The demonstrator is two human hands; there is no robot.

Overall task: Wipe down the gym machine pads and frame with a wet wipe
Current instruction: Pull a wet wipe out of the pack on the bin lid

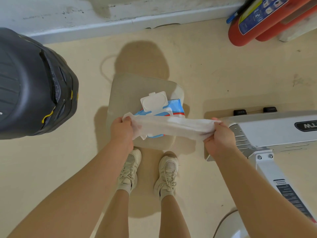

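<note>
A white wet wipe is stretched flat between my two hands. My left hand pinches its left end and my right hand grips its right end. Just behind the wipe lies a blue and white wipe pack with its white flip lid standing open, resting on a beige stool seat. The white and silver gym machine frame lies to the right, touching distance from my right hand. A dark padded part of a machine bulges in at the left.
My two feet in beige trainers stand on the cream floor just in front of the stool. Red fire extinguishers lean at the top right by the grey skirting. A white rounded base shows at the bottom right.
</note>
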